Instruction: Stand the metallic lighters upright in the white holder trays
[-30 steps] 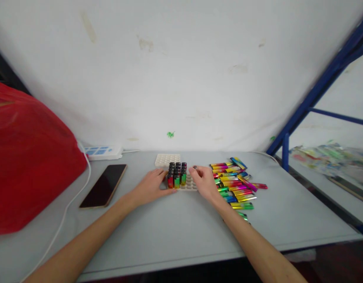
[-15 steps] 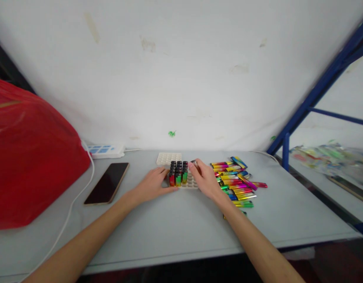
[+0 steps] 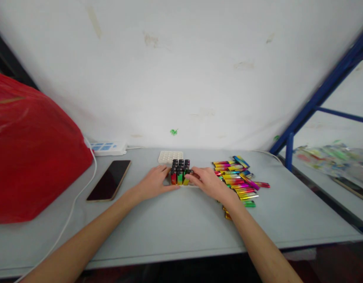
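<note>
Where right hand (image 3: 209,182) meets upright lighters (image 3: 179,171), grip hidden — left hand (image 3: 154,182) flat, open.

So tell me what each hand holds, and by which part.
The right hand seems to pinch a lighter near its top, at the block of standing lighters. The left hand lies open beside it, gripping nothing.

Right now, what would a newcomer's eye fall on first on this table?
The big red bag at the left end of the grey table grabs the eye first. Next comes the pile of rainbow-coloured lighters lying loose, right of centre. Between them, the left hand and right hand flank a white tray packed with upright lighters.
</note>
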The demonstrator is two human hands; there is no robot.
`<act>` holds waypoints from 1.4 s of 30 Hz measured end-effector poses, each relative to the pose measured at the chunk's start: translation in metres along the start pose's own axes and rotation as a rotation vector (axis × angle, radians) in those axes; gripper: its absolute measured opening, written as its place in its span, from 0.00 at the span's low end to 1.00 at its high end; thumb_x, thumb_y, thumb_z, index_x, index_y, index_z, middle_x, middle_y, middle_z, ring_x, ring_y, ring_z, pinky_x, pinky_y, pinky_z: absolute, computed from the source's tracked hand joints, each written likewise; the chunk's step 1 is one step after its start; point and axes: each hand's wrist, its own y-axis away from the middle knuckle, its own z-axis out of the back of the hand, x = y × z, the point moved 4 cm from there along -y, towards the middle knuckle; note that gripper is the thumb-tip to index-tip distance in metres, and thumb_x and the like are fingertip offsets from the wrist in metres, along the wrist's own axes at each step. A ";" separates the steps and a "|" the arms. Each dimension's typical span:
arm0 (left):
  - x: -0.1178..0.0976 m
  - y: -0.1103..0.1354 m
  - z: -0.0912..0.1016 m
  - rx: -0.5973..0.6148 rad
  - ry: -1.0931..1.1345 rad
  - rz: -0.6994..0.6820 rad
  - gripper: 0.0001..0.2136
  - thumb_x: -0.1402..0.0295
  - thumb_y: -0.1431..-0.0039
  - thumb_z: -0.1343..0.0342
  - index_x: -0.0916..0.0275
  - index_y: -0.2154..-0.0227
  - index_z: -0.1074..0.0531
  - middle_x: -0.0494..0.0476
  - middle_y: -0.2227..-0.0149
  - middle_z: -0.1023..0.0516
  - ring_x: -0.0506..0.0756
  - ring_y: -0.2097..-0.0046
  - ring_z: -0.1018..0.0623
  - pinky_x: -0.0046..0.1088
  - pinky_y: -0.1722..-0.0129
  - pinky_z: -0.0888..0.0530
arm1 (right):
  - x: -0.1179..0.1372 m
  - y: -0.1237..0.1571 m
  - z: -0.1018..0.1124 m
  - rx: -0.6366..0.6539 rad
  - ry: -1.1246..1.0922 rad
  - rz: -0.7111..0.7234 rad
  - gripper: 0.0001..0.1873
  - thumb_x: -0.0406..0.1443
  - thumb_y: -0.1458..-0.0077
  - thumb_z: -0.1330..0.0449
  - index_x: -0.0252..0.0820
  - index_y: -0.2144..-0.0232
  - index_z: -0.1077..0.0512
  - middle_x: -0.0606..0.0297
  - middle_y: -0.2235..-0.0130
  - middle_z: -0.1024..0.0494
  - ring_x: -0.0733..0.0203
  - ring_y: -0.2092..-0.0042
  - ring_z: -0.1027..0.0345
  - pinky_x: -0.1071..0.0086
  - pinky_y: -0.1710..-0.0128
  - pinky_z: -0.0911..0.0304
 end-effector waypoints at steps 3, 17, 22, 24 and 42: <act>-0.001 0.000 0.000 -0.003 0.001 0.003 0.29 0.38 0.40 0.38 0.57 0.49 0.22 0.64 0.49 0.19 0.67 0.46 0.21 0.45 0.42 0.25 | -0.002 0.000 -0.001 0.036 0.067 -0.015 0.23 0.51 0.26 0.43 0.45 0.69 0.26 0.63 0.73 0.22 0.58 0.72 0.31 0.68 0.68 0.45; -0.006 -0.002 0.002 0.054 -0.093 0.035 0.27 0.39 0.38 0.39 0.60 0.56 0.24 0.65 0.51 0.19 0.68 0.49 0.20 0.45 0.47 0.24 | -0.029 0.003 0.051 -0.065 0.178 -0.082 0.16 0.45 0.27 0.40 0.43 0.62 0.19 0.63 0.69 0.16 0.57 0.68 0.25 0.67 0.64 0.36; -0.002 -0.002 0.002 0.025 -0.060 0.021 0.30 0.36 0.39 0.40 0.60 0.54 0.23 0.66 0.49 0.19 0.68 0.48 0.20 0.46 0.44 0.24 | -0.094 0.005 0.112 -0.026 0.427 -0.211 0.14 0.32 0.33 0.39 0.38 0.50 0.17 0.50 0.47 0.14 0.47 0.46 0.20 0.58 0.42 0.30; -0.001 -0.002 0.001 0.026 -0.057 0.019 0.29 0.36 0.39 0.40 0.60 0.56 0.23 0.65 0.50 0.19 0.67 0.49 0.20 0.45 0.45 0.24 | -0.117 0.004 0.120 0.079 0.504 -0.251 0.19 0.30 0.35 0.39 0.36 0.44 0.19 0.47 0.40 0.19 0.44 0.38 0.24 0.55 0.35 0.34; 0.003 -0.003 -0.001 -0.022 0.050 -0.027 0.30 0.36 0.42 0.37 0.59 0.53 0.22 0.64 0.50 0.18 0.66 0.49 0.20 0.43 0.44 0.25 | -0.120 0.002 0.119 -0.080 0.165 -0.215 0.24 0.49 0.33 0.41 0.37 0.52 0.16 0.58 0.64 0.14 0.54 0.65 0.26 0.65 0.62 0.34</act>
